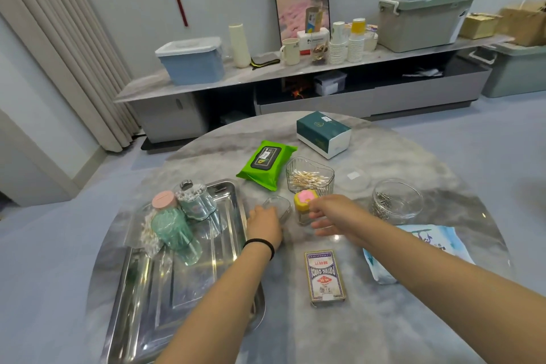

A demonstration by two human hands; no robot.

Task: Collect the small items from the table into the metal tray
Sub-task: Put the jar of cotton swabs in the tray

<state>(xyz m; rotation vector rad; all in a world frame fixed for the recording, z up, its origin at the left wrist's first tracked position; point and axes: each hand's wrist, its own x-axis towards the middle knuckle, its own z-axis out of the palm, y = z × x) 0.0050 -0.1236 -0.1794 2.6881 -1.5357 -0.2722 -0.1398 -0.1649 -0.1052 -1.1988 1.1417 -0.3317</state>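
A metal tray (189, 301) is laid on the left part of the round marble counter (384, 319), its long axis running from the near left edge away toward the middle. At its far end two containers are stood: a green jar with a pink lid (170, 224) and a clear canister of cotton swabs (196, 201), the two just beside each other.

The left hand (264, 226) is reached past the tray's right rim and is rested against a small clear lid (277, 207); whether the fingers are curled round it cannot be told. The right hand (332, 217) is spread open, fingers loosely apart, touching a small jar with a yellow and pink flower top (305, 204).

A box of playing cards (324, 278) is laid nearer, its long axis pointing away from the person. A ribbed glass dish of swabs (309, 177) is stood behind the flower jar.
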